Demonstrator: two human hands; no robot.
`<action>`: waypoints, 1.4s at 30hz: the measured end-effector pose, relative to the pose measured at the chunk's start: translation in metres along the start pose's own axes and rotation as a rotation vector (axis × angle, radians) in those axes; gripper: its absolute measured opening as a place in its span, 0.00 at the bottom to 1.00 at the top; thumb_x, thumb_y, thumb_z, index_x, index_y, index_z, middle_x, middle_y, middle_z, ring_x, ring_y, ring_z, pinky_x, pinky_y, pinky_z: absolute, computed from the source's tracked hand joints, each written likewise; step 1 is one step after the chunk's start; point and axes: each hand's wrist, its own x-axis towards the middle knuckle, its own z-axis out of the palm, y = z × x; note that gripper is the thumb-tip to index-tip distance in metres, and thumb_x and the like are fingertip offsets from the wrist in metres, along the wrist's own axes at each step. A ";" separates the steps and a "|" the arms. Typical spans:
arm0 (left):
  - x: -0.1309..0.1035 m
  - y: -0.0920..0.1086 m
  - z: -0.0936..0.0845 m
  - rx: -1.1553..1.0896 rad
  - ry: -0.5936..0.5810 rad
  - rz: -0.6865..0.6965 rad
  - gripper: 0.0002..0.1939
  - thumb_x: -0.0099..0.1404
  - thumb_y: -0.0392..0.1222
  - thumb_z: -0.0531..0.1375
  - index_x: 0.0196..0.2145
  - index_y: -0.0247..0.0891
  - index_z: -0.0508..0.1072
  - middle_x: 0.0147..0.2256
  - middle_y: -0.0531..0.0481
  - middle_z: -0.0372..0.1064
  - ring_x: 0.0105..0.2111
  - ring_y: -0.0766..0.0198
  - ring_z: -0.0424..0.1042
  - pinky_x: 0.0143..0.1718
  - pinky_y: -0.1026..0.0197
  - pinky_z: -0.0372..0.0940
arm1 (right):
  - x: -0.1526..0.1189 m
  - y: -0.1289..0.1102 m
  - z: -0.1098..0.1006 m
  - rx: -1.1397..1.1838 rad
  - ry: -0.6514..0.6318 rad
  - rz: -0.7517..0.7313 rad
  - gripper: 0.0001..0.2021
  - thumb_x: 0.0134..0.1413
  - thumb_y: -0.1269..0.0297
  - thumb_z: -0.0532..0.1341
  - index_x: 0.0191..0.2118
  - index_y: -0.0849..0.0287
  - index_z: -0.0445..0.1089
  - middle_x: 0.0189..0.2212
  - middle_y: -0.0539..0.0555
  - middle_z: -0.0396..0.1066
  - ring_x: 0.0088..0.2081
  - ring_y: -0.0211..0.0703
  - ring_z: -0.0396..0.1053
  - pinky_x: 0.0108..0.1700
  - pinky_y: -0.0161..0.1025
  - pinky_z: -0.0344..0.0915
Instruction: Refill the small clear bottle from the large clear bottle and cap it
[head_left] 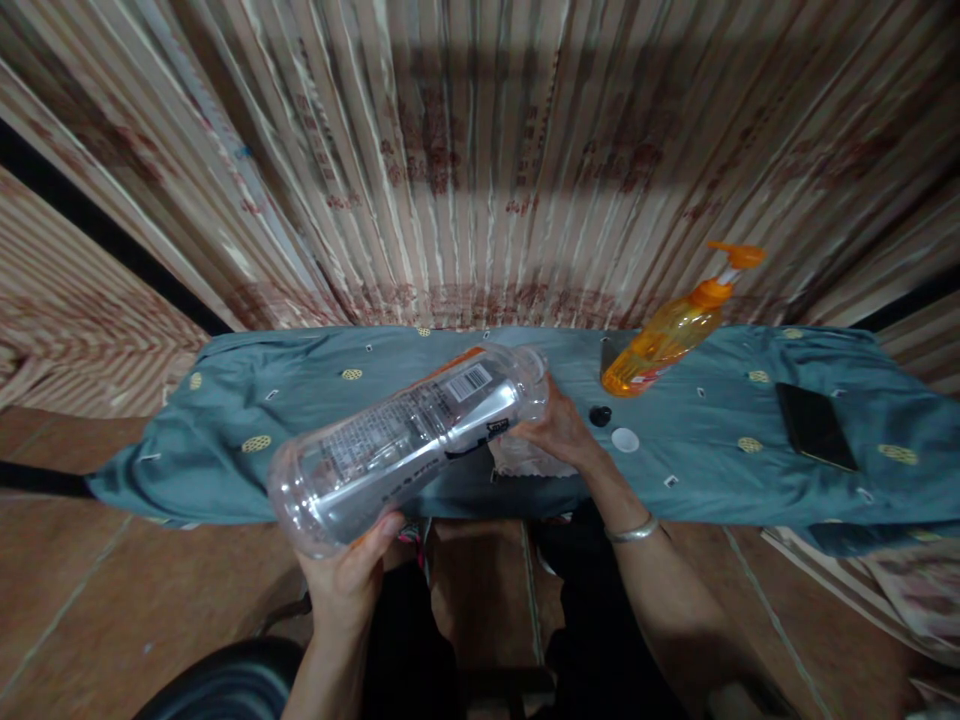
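Note:
A large clear plastic jar with a silver printed label and a barcode lies tilted between my two hands, above the front of the cloth-covered table. My left hand grips its lower left end from beneath, the thumb resting on the side. At the upper right end, my right hand is wrapped round the jar; most of its fingers are hidden behind it. Under my right hand lies a pale crumpled cloth or wrapper. Just right of that hand are a small black object and a white disc.
An orange pump bottle with amber liquid stands at the back right of the table. A dark phone-like slab lies farther right. A pleated curtain hangs behind the table. A round black seat is at the lower left.

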 end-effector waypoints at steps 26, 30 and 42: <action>0.001 0.005 0.002 -0.033 -0.032 0.041 0.44 0.45 0.46 0.74 0.58 0.44 0.63 0.52 0.42 0.67 0.54 0.48 0.68 0.58 0.42 0.61 | -0.001 0.003 -0.003 -0.049 -0.196 0.104 0.23 0.45 0.50 0.69 0.45 0.57 0.70 0.40 0.57 0.78 0.44 0.58 0.76 0.51 0.59 0.70; 0.001 0.008 0.003 -0.025 -0.020 0.012 0.43 0.45 0.47 0.74 0.57 0.43 0.64 0.51 0.42 0.67 0.54 0.48 0.68 0.58 0.42 0.61 | 0.000 0.003 -0.004 -0.047 -0.187 0.106 0.26 0.44 0.51 0.69 0.48 0.57 0.69 0.43 0.57 0.77 0.47 0.59 0.75 0.51 0.60 0.70; 0.001 0.002 0.001 -0.052 -0.016 0.028 0.45 0.44 0.46 0.75 0.58 0.44 0.63 0.56 0.42 0.63 0.58 0.47 0.64 0.61 0.42 0.57 | 0.001 0.001 -0.004 -0.033 -0.207 0.145 0.24 0.44 0.52 0.69 0.46 0.57 0.70 0.41 0.56 0.77 0.46 0.57 0.75 0.51 0.55 0.70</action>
